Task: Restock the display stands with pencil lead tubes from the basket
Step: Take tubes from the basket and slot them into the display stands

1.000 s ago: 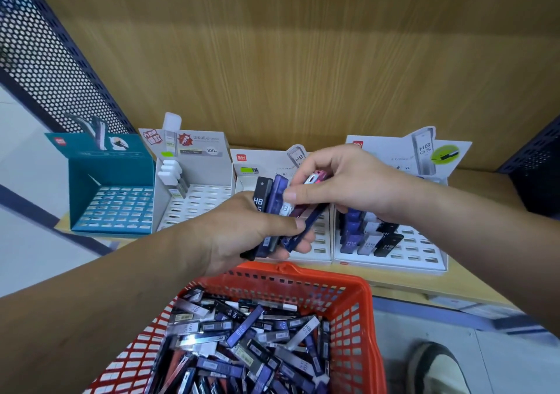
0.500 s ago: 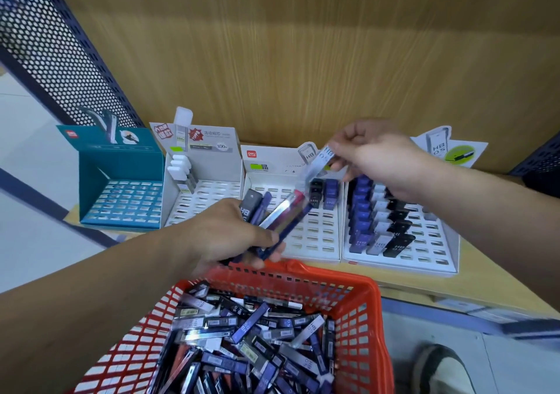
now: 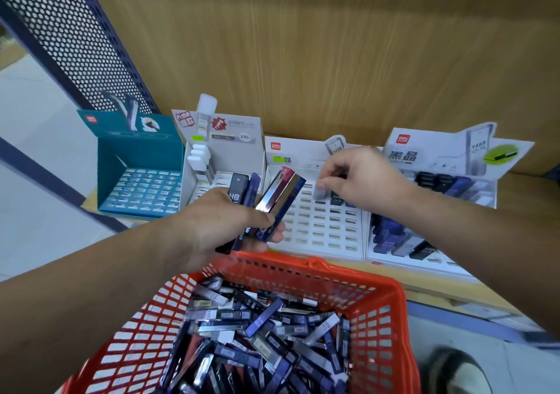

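My left hand point(image 3: 224, 227) grips a bunch of dark and shiny tubes point(image 3: 272, 199). My right hand point(image 3: 360, 178) pinches one pale tube point(image 3: 321, 193) over the white stand point(image 3: 321, 230)

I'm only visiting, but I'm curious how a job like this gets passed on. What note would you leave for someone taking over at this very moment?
Left hand: grips a fan of lead tubes above the orange basket.
Right hand: pinches one pale tube over the back row of the third stand.
Done: rightmost stand partly filled; third stand has a few tubes at the back; second stand has a few white ones.
Left: most slots in the second and third stands; the teal stand looks empty; the basket holds a deep pile of tubes.
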`<act>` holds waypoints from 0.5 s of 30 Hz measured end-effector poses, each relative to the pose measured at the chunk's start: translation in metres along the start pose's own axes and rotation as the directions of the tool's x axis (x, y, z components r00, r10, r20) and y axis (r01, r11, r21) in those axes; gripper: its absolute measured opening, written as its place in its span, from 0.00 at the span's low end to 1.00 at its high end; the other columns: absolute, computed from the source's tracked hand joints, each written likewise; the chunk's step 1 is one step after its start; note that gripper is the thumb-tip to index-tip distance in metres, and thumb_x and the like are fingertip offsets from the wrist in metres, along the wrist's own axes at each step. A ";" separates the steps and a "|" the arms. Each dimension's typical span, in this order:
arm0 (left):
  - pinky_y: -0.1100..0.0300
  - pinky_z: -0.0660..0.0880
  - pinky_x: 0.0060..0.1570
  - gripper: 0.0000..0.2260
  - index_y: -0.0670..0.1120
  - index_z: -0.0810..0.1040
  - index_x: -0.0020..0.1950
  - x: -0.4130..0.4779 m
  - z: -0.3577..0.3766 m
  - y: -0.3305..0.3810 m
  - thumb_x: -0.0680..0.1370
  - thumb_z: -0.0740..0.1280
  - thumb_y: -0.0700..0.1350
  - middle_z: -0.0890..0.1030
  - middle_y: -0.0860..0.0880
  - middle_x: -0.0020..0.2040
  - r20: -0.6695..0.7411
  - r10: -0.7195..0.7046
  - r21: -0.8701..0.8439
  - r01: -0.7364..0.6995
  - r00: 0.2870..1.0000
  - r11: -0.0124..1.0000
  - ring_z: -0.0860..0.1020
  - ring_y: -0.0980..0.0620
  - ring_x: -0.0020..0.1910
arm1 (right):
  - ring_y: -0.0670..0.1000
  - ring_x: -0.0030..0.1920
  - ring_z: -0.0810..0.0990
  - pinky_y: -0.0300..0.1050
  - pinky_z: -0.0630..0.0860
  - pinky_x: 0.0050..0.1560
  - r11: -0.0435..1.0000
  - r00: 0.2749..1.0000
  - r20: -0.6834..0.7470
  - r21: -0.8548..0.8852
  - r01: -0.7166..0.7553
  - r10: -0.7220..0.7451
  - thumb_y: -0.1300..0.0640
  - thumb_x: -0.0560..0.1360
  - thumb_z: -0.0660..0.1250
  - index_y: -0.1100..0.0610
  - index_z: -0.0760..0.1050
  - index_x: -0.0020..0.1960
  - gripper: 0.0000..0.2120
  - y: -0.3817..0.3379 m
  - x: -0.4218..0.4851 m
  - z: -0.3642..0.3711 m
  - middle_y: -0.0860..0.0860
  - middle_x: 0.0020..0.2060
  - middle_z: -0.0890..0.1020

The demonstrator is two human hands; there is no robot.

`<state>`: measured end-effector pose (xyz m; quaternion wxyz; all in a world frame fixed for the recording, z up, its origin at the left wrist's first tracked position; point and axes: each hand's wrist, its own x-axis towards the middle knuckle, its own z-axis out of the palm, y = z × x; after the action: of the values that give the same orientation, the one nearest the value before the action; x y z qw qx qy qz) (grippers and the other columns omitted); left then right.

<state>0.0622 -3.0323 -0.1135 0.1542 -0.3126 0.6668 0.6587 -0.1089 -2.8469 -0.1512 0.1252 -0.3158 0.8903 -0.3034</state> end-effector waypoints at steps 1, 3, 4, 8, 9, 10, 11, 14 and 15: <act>0.58 0.84 0.42 0.09 0.37 0.82 0.60 0.000 -0.002 -0.001 0.81 0.70 0.36 0.88 0.42 0.50 -0.002 0.003 -0.005 -0.003 1.000 1.000 0.87 0.45 0.51 | 0.41 0.38 0.81 0.48 0.81 0.44 1.000 1.000 0.003 -0.001 0.001 -0.001 0.55 0.75 0.76 0.48 0.83 0.40 0.06 0.001 0.001 0.001 0.42 0.36 0.85; 0.57 0.84 0.42 0.08 0.37 0.82 0.60 0.000 -0.005 -0.002 0.81 0.70 0.36 0.88 0.42 0.50 -0.002 0.006 -0.009 -0.006 1.000 1.000 0.87 0.45 0.51 | 0.40 0.38 0.82 0.47 0.82 0.45 1.000 1.000 0.004 0.012 0.001 -0.001 0.56 0.74 0.77 0.50 0.83 0.39 0.06 0.003 0.005 0.001 0.42 0.36 0.85; 0.57 0.84 0.42 0.09 0.37 0.82 0.60 0.000 -0.006 -0.002 0.81 0.70 0.36 0.88 0.42 0.50 -0.001 0.008 -0.010 -0.008 1.000 1.000 0.87 0.45 0.51 | 0.40 0.38 0.82 0.47 0.82 0.46 1.000 1.000 0.011 0.016 0.003 -0.003 0.57 0.74 0.77 0.51 0.83 0.39 0.06 0.004 0.006 0.002 0.41 0.36 0.85; 0.56 0.84 0.44 0.09 0.39 0.82 0.60 0.001 -0.007 -0.003 0.81 0.70 0.36 0.88 0.42 0.51 0.001 0.013 -0.011 -0.013 1.000 1.000 0.87 0.45 0.51 | 0.41 0.36 0.81 0.47 0.81 0.44 1.000 1.000 -0.018 -0.014 0.023 -0.023 0.58 0.75 0.76 0.51 0.82 0.40 0.06 0.007 0.006 0.003 0.43 0.35 0.84; 0.55 0.84 0.45 0.09 0.39 0.82 0.60 0.001 -0.007 -0.002 0.80 0.70 0.36 0.88 0.42 0.50 0.001 0.015 -0.013 -0.015 1.000 1.000 0.87 0.45 0.51 | 0.41 0.33 0.79 0.47 0.81 0.41 1.000 0.999 -0.047 0.000 0.015 -0.015 0.58 0.75 0.75 0.51 0.82 0.40 0.07 0.009 0.005 0.003 0.43 0.34 0.83; 0.54 0.83 0.47 0.09 0.39 0.82 0.60 0.002 -0.007 -0.002 0.80 0.70 0.36 0.88 0.42 0.50 0.000 0.017 -0.013 -0.017 1.000 1.000 0.87 0.45 0.51 | 0.41 0.30 0.77 0.45 0.79 0.38 1.000 0.997 -0.078 0.011 0.006 -0.005 0.58 0.75 0.75 0.51 0.81 0.39 0.07 0.011 0.004 0.002 0.43 0.31 0.82; 0.53 0.83 0.48 0.09 0.39 0.82 0.60 0.002 -0.007 -0.002 0.80 0.71 0.36 0.88 0.42 0.50 0.000 0.018 -0.013 -0.018 1.000 1.000 0.87 0.45 0.51 | 0.41 0.28 0.76 0.43 0.77 0.36 1.000 0.994 -0.107 0.012 0.003 -0.002 0.58 0.75 0.75 0.51 0.80 0.39 0.07 0.013 0.003 0.002 0.42 0.29 0.81; 0.54 0.84 0.48 0.09 0.39 0.82 0.60 0.003 -0.006 -0.002 0.80 0.71 0.36 0.88 0.43 0.50 0.005 0.019 -0.007 -0.019 1.000 1.000 0.87 0.46 0.51 | 0.40 0.27 0.74 0.40 0.70 0.35 1.000 0.992 -0.127 0.017 -0.001 0.003 0.58 0.75 0.75 0.51 0.79 0.38 0.08 0.017 -0.003 0.001 0.39 0.26 0.79; 0.55 0.84 0.47 0.08 0.39 0.83 0.60 0.003 -0.005 -0.002 0.80 0.71 0.36 0.88 0.43 0.50 0.006 0.017 -0.005 -0.017 1.000 1.000 0.87 0.46 0.50 | 0.40 0.27 0.74 0.39 0.69 0.35 0.999 0.993 -0.117 0.043 -0.001 0.006 0.58 0.75 0.75 0.52 0.80 0.38 0.08 0.017 -0.005 0.003 0.39 0.27 0.79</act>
<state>0.0625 -3.0375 -0.1167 0.1499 -0.3050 0.6675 0.6625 -0.1119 -2.8342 -0.1641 0.0801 -0.2933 0.8900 -0.3399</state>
